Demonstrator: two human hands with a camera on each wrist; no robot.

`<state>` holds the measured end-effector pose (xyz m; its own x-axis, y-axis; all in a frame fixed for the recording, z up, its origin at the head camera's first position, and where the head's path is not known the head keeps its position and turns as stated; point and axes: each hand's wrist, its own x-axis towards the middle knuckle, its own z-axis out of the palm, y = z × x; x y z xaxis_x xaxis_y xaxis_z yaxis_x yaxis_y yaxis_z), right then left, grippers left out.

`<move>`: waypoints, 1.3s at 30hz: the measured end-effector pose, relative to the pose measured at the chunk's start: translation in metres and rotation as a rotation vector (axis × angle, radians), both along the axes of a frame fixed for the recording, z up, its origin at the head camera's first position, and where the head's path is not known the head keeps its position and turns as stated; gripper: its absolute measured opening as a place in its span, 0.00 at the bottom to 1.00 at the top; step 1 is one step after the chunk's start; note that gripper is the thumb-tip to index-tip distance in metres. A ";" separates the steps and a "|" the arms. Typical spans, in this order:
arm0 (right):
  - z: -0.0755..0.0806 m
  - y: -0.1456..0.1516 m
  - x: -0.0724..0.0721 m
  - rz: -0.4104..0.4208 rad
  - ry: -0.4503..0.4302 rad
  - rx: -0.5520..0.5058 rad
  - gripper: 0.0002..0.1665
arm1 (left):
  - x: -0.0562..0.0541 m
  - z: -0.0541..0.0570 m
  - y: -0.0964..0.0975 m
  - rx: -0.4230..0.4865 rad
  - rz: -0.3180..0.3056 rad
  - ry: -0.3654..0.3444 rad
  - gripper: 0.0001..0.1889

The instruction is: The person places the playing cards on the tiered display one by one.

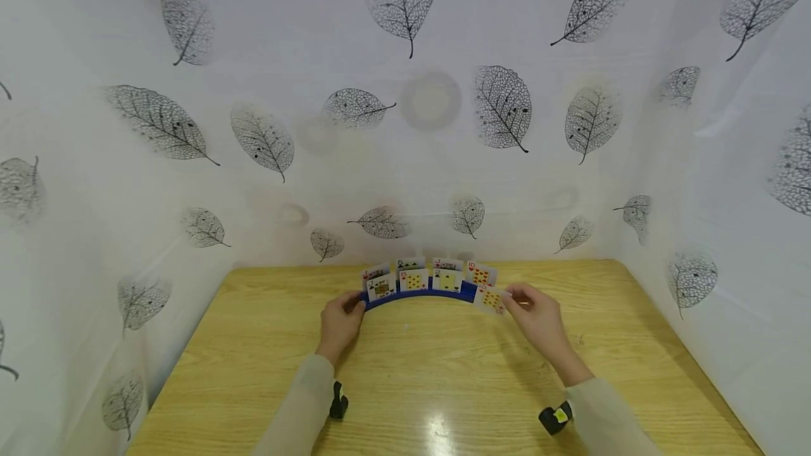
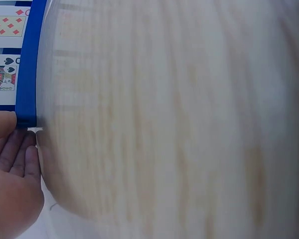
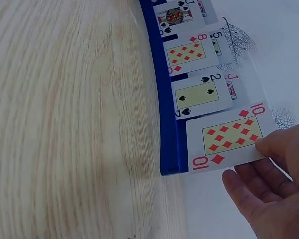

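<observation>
A curved blue card holder [image 1: 415,294] stands on the table with playing cards upright in two rows. My left hand [image 1: 340,322] grips its left end between thumb and fingers. With thumb and fingertips, my right hand [image 1: 538,315] pinches a ten of diamonds [image 3: 229,137] by its edge, tilted at the front of the holder's right end. Whether that card's lower edge sits in the slot, I cannot tell. The front row also has a jack of spades [image 3: 177,19], an eight of diamonds [image 3: 192,54] and a two of spades [image 3: 202,95]. Behind the held card stands a red ten [image 1: 480,274].
The wooden table [image 1: 431,371] reaches back to a white curtain [image 1: 355,167] printed with dark leaves, which also hangs along both sides. Black straps with small devices [image 1: 555,417] sit at both wrists.
</observation>
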<state>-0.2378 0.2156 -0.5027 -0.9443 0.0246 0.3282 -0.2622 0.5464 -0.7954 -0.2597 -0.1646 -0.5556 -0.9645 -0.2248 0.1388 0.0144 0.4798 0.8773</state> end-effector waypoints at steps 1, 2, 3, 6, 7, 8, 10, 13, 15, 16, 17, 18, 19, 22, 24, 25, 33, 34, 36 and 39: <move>0.000 -0.002 -0.002 -0.002 -0.004 -0.002 0.08 | 0.000 0.000 0.000 -0.001 -0.001 0.003 0.14; -0.001 -0.003 -0.004 -0.006 -0.004 -0.008 0.08 | 0.000 0.000 0.000 -0.004 -0.003 0.005 0.14; -0.001 -0.005 -0.006 -0.007 -0.008 -0.009 0.09 | 0.001 0.000 0.000 0.000 -0.003 0.002 0.14; -0.003 -0.009 -0.011 -0.013 -0.021 -0.012 0.10 | 0.001 0.001 -0.001 0.000 -0.007 -0.002 0.14; -0.003 -0.010 -0.012 -0.015 -0.027 -0.013 0.10 | 0.002 0.002 -0.001 -0.006 -0.009 0.000 0.14; -0.004 -0.011 -0.014 -0.019 -0.034 -0.016 0.11 | 0.002 0.002 -0.001 -0.012 -0.012 -0.001 0.14; -0.005 -0.013 -0.017 -0.036 -0.045 -0.015 0.11 | 0.002 0.001 -0.001 -0.019 -0.014 -0.002 0.14; -0.007 -0.017 -0.021 -0.057 -0.054 -0.022 0.12 | 0.001 0.001 -0.001 -0.017 -0.013 -0.009 0.14; -0.007 -0.019 -0.022 -0.068 -0.059 -0.030 0.12 | 0.001 0.001 -0.001 -0.011 -0.011 -0.014 0.14; -0.008 -0.020 -0.023 -0.066 -0.061 -0.034 0.11 | 0.001 0.001 -0.001 -0.007 -0.008 -0.019 0.14; -0.008 -0.020 -0.023 -0.066 -0.064 -0.036 0.11 | 0.001 0.001 -0.001 -0.003 -0.008 -0.018 0.14; -0.008 -0.021 -0.024 -0.064 -0.064 -0.038 0.11 | 0.001 0.001 -0.001 -0.003 -0.008 -0.019 0.14; -0.008 -0.022 -0.024 -0.067 -0.068 -0.041 0.11 | 0.001 0.000 -0.001 -0.004 -0.007 -0.020 0.14; -0.009 -0.024 -0.025 -0.068 -0.067 -0.044 0.11 | 0.000 0.000 -0.002 -0.005 -0.008 -0.018 0.14; -0.010 -0.025 -0.026 -0.073 -0.067 -0.049 0.11 | 0.001 0.000 -0.002 -0.009 -0.010 -0.015 0.14; -0.010 -0.025 -0.026 -0.075 -0.068 -0.052 0.10 | 0.001 0.000 -0.002 -0.012 -0.011 -0.013 0.14; -0.014 -0.027 -0.030 -0.085 -0.075 -0.055 0.10 | 0.002 0.001 0.000 -0.021 -0.009 -0.002 0.14; -0.015 -0.027 -0.031 -0.086 -0.073 -0.055 0.10 | 0.002 0.001 0.000 -0.021 -0.009 -0.002 0.14; -0.016 -0.028 -0.031 -0.084 -0.072 -0.057 0.10 | 0.001 0.000 -0.001 -0.020 -0.009 -0.004 0.14; -0.018 -0.028 -0.032 -0.085 -0.067 -0.049 0.10 | 0.001 -0.001 -0.001 -0.017 -0.012 -0.003 0.14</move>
